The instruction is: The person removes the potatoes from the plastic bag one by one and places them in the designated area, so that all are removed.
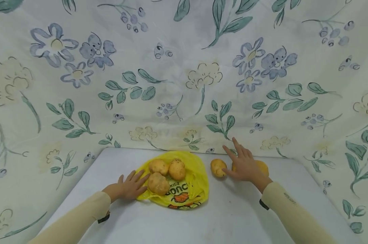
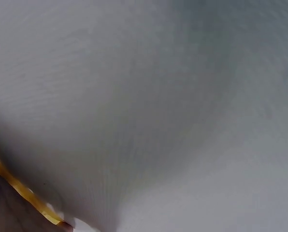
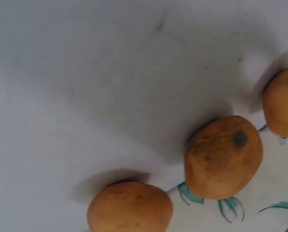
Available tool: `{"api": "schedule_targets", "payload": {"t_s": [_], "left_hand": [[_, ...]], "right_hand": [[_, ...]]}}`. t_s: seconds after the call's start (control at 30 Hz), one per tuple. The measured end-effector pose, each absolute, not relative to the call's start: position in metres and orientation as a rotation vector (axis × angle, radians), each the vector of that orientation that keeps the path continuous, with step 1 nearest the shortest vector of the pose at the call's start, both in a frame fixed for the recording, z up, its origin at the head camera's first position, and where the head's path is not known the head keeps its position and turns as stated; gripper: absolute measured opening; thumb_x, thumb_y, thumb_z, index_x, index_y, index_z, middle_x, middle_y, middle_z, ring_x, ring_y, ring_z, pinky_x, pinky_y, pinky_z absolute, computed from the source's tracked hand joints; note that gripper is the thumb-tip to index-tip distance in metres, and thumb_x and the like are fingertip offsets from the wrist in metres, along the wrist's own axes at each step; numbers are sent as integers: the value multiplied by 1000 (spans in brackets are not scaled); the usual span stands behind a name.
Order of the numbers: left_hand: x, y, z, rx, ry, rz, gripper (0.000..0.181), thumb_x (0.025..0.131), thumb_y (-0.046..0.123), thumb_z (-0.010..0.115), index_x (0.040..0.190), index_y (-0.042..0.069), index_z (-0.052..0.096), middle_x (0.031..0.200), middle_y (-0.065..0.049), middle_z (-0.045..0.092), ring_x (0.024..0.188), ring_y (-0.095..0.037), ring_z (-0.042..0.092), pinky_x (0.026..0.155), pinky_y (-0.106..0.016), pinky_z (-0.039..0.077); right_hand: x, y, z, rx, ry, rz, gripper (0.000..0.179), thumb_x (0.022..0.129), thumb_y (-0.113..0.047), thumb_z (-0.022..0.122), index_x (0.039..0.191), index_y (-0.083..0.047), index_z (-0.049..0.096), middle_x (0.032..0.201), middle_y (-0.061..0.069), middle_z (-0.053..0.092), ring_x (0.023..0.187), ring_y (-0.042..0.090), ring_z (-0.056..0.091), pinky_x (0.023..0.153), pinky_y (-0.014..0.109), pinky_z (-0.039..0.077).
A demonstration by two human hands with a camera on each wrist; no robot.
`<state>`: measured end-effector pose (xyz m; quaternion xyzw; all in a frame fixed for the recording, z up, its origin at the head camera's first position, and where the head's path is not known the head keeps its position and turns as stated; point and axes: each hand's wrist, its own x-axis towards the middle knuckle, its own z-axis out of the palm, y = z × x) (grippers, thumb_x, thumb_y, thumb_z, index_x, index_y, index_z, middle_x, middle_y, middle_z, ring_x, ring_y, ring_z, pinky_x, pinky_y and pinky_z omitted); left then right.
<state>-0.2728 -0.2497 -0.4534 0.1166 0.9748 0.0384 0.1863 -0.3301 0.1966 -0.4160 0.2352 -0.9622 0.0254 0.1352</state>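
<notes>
A yellow plastic bag (image 1: 199, 176) with printed lettering lies flat on the white table, bearing three potatoes (image 1: 158, 184). My left hand (image 1: 130, 187) rests at the bag's left edge with its fingers spread. In the left wrist view, a strip of the yellow bag (image 2: 25, 192) runs along the fingers (image 2: 11, 210). My right hand (image 1: 243, 166) is over the loose potatoes right of the bag, fingers spread. One potato (image 1: 218, 168) shows by its thumb, and another potato (image 1: 262, 167) is partly hidden behind it. The right wrist view shows three potatoes, the middle potato (image 3: 223, 157) with a dark spot.
The white table (image 1: 232, 217) stretches toward me in front of the bag. A pale cloth (image 1: 177, 108) printed with flowers and leaves hangs along the table's back edge and at both sides.
</notes>
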Motion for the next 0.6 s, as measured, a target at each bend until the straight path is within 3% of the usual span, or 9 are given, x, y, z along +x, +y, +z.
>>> {"api": "schedule_targets", "payload": {"t_s": [0.17, 0.37, 0.6], "left_hand": [[-270, -250, -456, 335, 2726, 83, 61, 96, 52, 31, 148, 22, 17, 155, -13, 9, 139, -44, 9, 100, -73, 6], [-274, -249, -453, 347, 2721, 36, 62, 96, 53, 29, 148, 24, 14, 155, -12, 7, 139, -44, 9, 100, -73, 7], [-278, -249, -450, 329, 2699, 60, 63, 96, 54, 28, 148, 23, 13, 155, -14, 5, 139, -45, 6, 101, -72, 4]], "right_hand": [[-329, 187, -416, 712, -2841, 68, 87, 79, -65, 55, 148, -32, 14, 155, 12, -13, 135, 43, 22, 106, 62, 21], [-330, 179, -418, 785, -2790, 102, 81, 82, -59, 54, 148, -29, 18, 155, 12, -9, 135, 44, 22, 105, 64, 20], [-340, 156, -414, 814, -2864, 90, 82, 82, -63, 50, 148, -34, 10, 154, 7, -19, 137, 41, 19, 106, 63, 19]]}}
